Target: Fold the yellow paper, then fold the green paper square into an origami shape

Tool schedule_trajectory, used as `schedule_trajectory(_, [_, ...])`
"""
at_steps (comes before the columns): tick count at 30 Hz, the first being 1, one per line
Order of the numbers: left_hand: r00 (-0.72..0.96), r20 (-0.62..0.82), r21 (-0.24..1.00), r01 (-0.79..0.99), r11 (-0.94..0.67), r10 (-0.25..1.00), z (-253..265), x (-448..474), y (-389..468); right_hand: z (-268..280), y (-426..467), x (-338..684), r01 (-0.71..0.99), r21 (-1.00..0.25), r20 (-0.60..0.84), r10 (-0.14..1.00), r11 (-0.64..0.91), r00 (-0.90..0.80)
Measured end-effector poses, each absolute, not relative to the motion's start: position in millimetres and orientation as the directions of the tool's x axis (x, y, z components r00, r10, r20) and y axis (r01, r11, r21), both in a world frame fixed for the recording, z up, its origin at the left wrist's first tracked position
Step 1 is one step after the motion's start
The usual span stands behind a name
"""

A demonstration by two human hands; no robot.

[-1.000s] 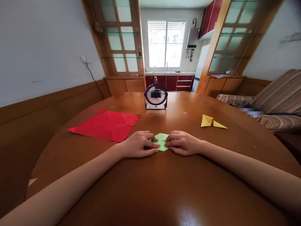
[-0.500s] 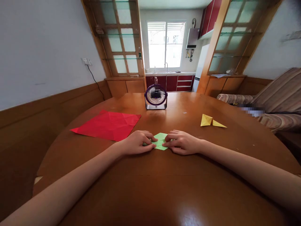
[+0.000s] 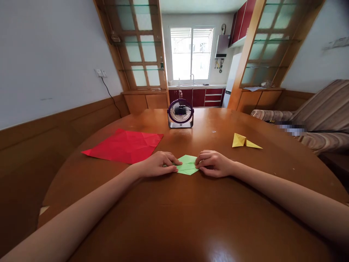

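A folded piece of green paper (image 3: 188, 168) lies on the table in front of me, with pointed edges and crease lines across it. At its left end, my left hand (image 3: 160, 163) holds it, the index finger resting on top and the thumb at the near edge. The right end is pinched by my right hand (image 3: 212, 163), its fingers curled and drawn together. The right fingertips partly cover that end of the paper.
On the brown wooden table (image 3: 174, 225), a creased red sheet (image 3: 128, 145) lies to the left. A folded yellow paper (image 3: 240, 140) sits to the right. A small purple fan (image 3: 180, 112) stands at the back. A striped sofa (image 3: 321, 112) is beyond the right edge.
My right hand has slid slightly right, from the middle of the green paper to its right end, uncovering more of it. My left hand has shifted slightly left.
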State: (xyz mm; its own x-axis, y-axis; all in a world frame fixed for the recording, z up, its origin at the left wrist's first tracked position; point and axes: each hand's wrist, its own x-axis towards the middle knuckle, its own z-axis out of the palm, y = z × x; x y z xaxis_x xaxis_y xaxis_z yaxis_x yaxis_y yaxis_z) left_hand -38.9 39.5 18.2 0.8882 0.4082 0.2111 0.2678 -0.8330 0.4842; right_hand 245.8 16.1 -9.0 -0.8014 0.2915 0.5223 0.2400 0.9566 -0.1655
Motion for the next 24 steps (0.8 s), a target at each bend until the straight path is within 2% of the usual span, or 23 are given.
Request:
schedule_trajectory(8, [0.878,0.219,0.571,0.238,-0.786,0.425,18.1,-42.9,42.0,-8.3,18.1,249.4,0.230,-0.274,0.514,0.345,0.934,-0.786])
schedule_trajectory(12, [0.877,0.262,0.525,0.221,-0.822,0.403,13.9,-41.5,41.9,-9.6,19.0,251.1,0.232,-0.299,0.505,0.360,0.926,-0.785])
schedule_trajectory(16, [0.851,0.363,0.342,0.256,-0.904,0.379,8.6,-33.2,35.0,-8.8,18.6,250.5,0.245,-0.315,0.500,0.380,0.917,-0.779])
schedule_trajectory(21, [0.894,0.356,-0.011,0.294,-0.956,0.271,3.6,-24.0,28.1,-7.8,20.3,247.1,0.355,-0.356,0.559,0.502,0.864,-0.660])
schedule_trajectory(24, [0.907,0.350,-0.157,0.304,-0.940,0.235,1.2,-21.9,26.9,-8.6,21.8,245.9,0.412,-0.390,0.552,0.567,0.824,-0.612])
